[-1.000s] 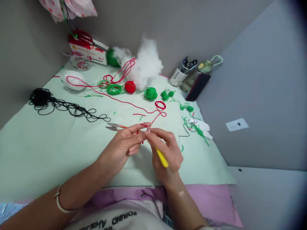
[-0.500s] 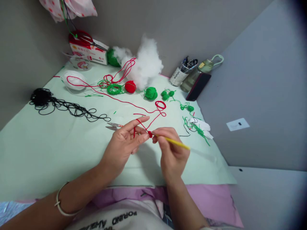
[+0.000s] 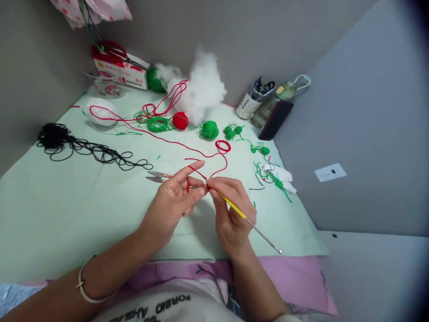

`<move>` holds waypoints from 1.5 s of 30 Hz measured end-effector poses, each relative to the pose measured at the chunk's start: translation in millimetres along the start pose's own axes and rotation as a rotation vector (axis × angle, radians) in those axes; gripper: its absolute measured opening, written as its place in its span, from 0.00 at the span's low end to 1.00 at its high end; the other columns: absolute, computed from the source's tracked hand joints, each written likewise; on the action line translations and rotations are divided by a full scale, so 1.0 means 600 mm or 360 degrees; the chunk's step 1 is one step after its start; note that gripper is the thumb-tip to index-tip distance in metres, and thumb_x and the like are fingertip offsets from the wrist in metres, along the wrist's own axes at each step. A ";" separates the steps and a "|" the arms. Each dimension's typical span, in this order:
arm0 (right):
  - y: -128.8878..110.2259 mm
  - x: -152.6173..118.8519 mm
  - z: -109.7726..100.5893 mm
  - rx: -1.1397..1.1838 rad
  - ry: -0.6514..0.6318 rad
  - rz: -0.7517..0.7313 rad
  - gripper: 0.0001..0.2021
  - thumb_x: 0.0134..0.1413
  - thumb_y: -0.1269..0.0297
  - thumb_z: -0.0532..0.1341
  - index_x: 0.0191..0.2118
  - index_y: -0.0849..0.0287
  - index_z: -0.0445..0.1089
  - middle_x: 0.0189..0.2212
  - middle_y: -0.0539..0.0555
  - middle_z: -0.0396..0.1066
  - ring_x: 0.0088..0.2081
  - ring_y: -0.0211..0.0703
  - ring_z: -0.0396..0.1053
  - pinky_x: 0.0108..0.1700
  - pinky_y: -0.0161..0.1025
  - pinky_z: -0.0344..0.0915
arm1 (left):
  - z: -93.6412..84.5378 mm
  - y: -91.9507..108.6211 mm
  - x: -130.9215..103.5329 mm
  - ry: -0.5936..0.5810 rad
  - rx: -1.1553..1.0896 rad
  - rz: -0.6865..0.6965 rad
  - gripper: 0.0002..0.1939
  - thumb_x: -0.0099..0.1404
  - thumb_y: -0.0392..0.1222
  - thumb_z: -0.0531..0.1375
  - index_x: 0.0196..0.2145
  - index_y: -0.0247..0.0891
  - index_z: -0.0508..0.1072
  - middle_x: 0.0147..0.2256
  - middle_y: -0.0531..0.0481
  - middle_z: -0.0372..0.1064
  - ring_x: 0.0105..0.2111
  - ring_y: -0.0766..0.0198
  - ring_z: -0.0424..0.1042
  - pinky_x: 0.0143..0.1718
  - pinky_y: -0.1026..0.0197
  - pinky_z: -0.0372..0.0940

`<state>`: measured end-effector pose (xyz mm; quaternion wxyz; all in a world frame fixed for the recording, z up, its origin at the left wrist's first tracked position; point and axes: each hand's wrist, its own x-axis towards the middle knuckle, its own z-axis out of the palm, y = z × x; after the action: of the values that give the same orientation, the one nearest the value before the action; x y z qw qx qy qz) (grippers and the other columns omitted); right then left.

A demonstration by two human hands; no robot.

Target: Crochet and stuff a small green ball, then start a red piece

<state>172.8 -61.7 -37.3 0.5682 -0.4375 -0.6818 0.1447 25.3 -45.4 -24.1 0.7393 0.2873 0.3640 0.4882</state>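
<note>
A small red crochet piece is pinched between the thumb and fingers of my left hand, mostly covered by fingertips. Red yarn loops over my raised left index finger and runs down to that piece. My right hand grips a crochet hook with a yellow handle, its bare metal end sticking out toward me. The other tip meets the red piece, hidden by my fingers. From there the strand leads away to a coil of red yarn on the table.
Thread snips lie just beyond my left hand. Tangled black yarn is at left. Farther back are a red yarn ball, a green yarn ball and white stuffing. A phone leans on a bottle at right.
The hook has swung from lying nearly level to slanting down toward me, showing its metal end. My right hand has shifted slightly left, closer to my left fingertips.
</note>
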 end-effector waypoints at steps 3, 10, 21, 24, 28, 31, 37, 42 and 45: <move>0.003 -0.001 0.001 0.0123 0.0047 0.0122 0.12 0.65 0.73 0.62 0.46 0.49 0.80 0.38 0.52 0.80 0.40 0.43 0.75 0.42 0.43 0.72 | -0.002 -0.004 -0.001 -0.0055 -0.0012 -0.0080 0.27 0.61 0.39 0.72 0.57 0.40 0.75 0.31 0.56 0.69 0.19 0.80 0.54 0.19 0.73 0.50; 0.011 0.003 -0.004 0.0853 0.0155 0.0785 0.07 0.65 0.61 0.65 0.40 0.51 0.82 0.35 0.51 0.77 0.32 0.37 0.72 0.38 0.39 0.70 | -0.015 -0.002 0.005 -0.0146 -0.0227 -0.0293 0.22 0.64 0.36 0.69 0.56 0.36 0.77 0.23 0.62 0.56 0.18 0.80 0.46 0.19 0.73 0.47; 0.021 0.017 -0.018 0.1121 0.0231 0.1021 0.08 0.60 0.58 0.67 0.33 0.55 0.78 0.27 0.50 0.72 0.26 0.34 0.66 0.30 0.34 0.66 | -0.018 0.008 0.006 -0.0232 -0.0158 -0.0240 0.17 0.63 0.37 0.69 0.51 0.39 0.81 0.27 0.57 0.64 0.18 0.80 0.43 0.19 0.70 0.43; 0.016 0.015 -0.014 0.1099 0.0225 0.0946 0.07 0.61 0.58 0.66 0.34 0.55 0.79 0.29 0.50 0.72 0.27 0.34 0.67 0.31 0.34 0.68 | -0.016 0.008 0.004 -0.0264 0.0001 -0.0179 0.15 0.64 0.40 0.70 0.49 0.42 0.82 0.29 0.56 0.65 0.19 0.78 0.48 0.20 0.68 0.45; 0.011 0.014 -0.009 0.1038 0.0227 0.0870 0.07 0.61 0.58 0.66 0.35 0.55 0.79 0.30 0.51 0.72 0.28 0.35 0.67 0.32 0.35 0.68 | -0.016 0.008 0.002 -0.0261 0.0120 -0.0125 0.14 0.65 0.43 0.69 0.48 0.43 0.82 0.29 0.56 0.66 0.20 0.76 0.50 0.22 0.66 0.47; 0.010 0.015 -0.009 0.0966 0.0236 0.0857 0.08 0.62 0.58 0.66 0.35 0.55 0.78 0.30 0.51 0.72 0.28 0.36 0.67 0.32 0.36 0.69 | -0.019 0.007 0.003 -0.0210 0.0232 -0.0067 0.13 0.64 0.46 0.70 0.46 0.43 0.83 0.28 0.56 0.66 0.21 0.74 0.52 0.22 0.65 0.48; 0.011 0.015 -0.008 0.0994 0.0220 0.0865 0.08 0.62 0.58 0.65 0.35 0.55 0.78 0.28 0.50 0.71 0.27 0.35 0.67 0.33 0.36 0.69 | -0.019 0.005 0.008 -0.0106 0.0320 0.0009 0.09 0.63 0.44 0.71 0.41 0.42 0.82 0.25 0.58 0.64 0.20 0.75 0.53 0.22 0.65 0.50; 0.011 0.010 -0.007 0.0950 0.0237 0.0809 0.08 0.63 0.58 0.65 0.36 0.55 0.79 0.30 0.50 0.73 0.28 0.36 0.69 0.33 0.37 0.69 | -0.014 0.009 0.007 -0.0060 0.0211 -0.0024 0.17 0.59 0.42 0.73 0.46 0.42 0.81 0.30 0.56 0.69 0.18 0.78 0.50 0.19 0.66 0.46; 0.008 0.005 -0.010 0.0737 0.0322 0.0686 0.07 0.65 0.61 0.64 0.37 0.54 0.79 0.33 0.51 0.75 0.30 0.36 0.71 0.35 0.38 0.70 | -0.016 0.010 0.006 -0.0032 0.0168 -0.0022 0.20 0.58 0.41 0.74 0.48 0.40 0.80 0.31 0.56 0.69 0.18 0.78 0.50 0.18 0.67 0.45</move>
<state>180.2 -58.3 -36.8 0.6736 -0.4432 -0.4626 0.3686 15.4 -39.4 -25.7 0.7302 0.3284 0.3837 0.4601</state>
